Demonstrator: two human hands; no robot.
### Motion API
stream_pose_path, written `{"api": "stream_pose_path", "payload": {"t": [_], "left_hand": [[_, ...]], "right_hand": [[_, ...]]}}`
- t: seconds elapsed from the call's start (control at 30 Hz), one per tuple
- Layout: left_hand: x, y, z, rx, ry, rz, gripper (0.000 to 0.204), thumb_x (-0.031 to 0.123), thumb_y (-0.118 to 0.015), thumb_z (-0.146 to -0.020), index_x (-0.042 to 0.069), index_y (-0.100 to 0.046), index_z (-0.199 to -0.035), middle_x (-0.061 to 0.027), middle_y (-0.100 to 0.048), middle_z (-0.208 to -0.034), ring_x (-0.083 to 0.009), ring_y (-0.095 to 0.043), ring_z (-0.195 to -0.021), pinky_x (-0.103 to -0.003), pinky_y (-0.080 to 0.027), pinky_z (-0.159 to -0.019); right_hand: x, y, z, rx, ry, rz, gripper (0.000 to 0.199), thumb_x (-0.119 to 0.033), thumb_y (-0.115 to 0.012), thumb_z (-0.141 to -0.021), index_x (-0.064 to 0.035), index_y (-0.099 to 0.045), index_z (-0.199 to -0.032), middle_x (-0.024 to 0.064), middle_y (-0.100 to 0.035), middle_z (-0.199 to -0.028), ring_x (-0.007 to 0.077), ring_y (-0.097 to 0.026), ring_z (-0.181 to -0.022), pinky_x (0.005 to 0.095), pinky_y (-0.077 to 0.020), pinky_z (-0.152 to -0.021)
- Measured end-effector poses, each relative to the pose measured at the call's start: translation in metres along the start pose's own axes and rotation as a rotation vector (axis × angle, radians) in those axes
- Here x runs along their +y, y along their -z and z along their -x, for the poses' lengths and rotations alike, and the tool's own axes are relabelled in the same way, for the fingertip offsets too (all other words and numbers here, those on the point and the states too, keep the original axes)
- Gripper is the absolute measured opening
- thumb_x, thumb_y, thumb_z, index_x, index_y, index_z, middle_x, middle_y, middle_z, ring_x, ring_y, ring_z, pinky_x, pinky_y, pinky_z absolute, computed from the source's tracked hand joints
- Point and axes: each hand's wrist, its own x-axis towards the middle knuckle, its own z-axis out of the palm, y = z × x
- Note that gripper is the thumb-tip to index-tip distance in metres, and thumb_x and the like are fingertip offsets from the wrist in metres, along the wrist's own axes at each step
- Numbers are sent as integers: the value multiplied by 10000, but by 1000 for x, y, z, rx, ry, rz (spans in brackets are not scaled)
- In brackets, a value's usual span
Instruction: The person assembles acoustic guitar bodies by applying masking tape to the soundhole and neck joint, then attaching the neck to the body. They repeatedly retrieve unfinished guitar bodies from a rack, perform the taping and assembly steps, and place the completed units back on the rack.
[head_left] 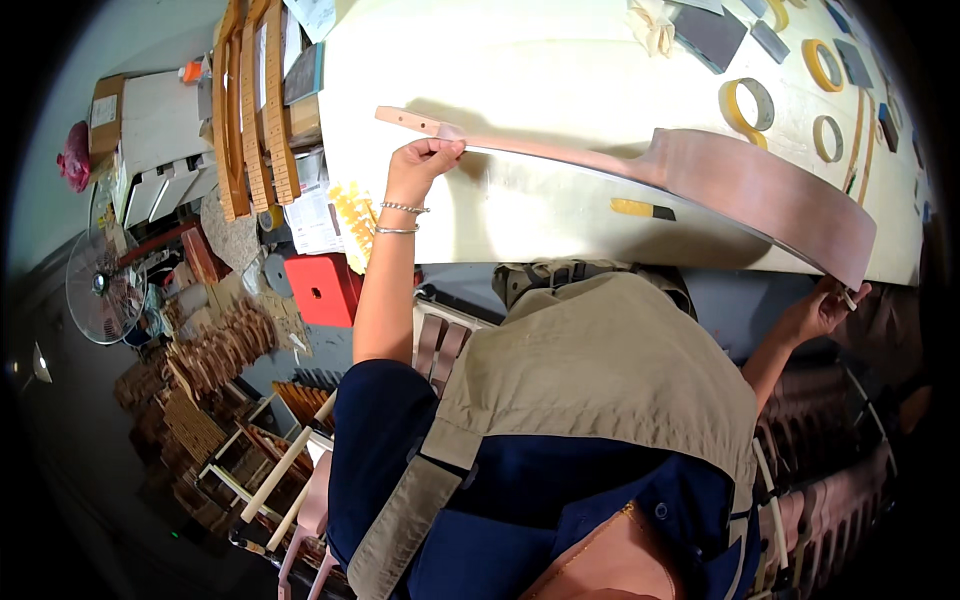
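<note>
An unfinished, reddish-brown wooden guitar is tipped on its side over the near edge of the pale worktable, its curved side facing up. Its neck runs left to a headstock with small holes. My left hand is closed around the neck just below the headstock, thumb and fingers gripping it. At the far right, my right hand is closed at the bottom end of the body; a small pale bit shows at its fingertips, too small to make out. The guitar's front is mostly hidden.
Rolls of yellow tape and dark sanding pads lie on the worktable. A yellow-and-black strip rests behind the body. Wooden necks are stacked at the left. A red stool and a fan stand beyond.
</note>
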Motion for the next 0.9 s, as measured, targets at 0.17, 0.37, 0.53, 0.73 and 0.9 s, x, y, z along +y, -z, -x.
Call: {"api": "stream_pose_path", "payload": {"t": [0.17, 0.37, 0.53, 0.73, 0.9], "left_hand": [[-4, -2, 0, 222, 39, -134, 137, 46, -714, -776, 2, -599, -836, -75, -655, -862, -145, -627, -818, -256, -533, -743], [-16, -40, 33, 579, -1015, -1047, 223, 18, -663, -751, 149, -663, -931, 25, -649, -801, -170, -589, -1026, -435, -231, -1024], [-28, -40, 34, 597, -1041, -1276, 321, 46, -616, -800, 179, -649, -1090, 75, -656, -962, -175, -526, -1137, -492, -39, -1062], [-38, -42, 29, 583, -1016, -1308, 481, 14, -593, -750, 309, -646, -1126, 76, -574, -1114, -205, -422, -1213, -532, 4, -1077], [-34, -56, 36, 552, -1036, -1358, 458, 39, -620, -762, 309, -647, -1132, 69, -568, -1150, -216, -382, -1242, -518, 38, -1086]], "right_hand": [[13, 8, 0, 2, 3, -17, 605, 18, -536, -897, 2, -235, -1421, 127, -459, -1308, 186, -480, -1142, 290, -428, -940], [24, 10, 3, -6, 8, -15, 659, 15, -555, -887, 5, -186, -1433, 135, -441, -1312, 196, -473, -1152, 293, -412, -957], [26, -2, 4, 44, 22, -89, 667, 39, -564, -871, -11, -206, -1431, 110, -426, -1335, 187, -442, -1194, 298, -378, -988], [27, -8, 7, 54, 77, -123, 685, 72, -591, -838, -58, -259, -1424, 94, -448, -1326, 187, -454, -1193, 325, -365, -1012], [25, -7, 9, 57, 28, -143, 717, 67, -623, -817, -54, -260, -1423, 86, -434, -1340, 188, -435, -1216, 327, -355, -1027]]}}
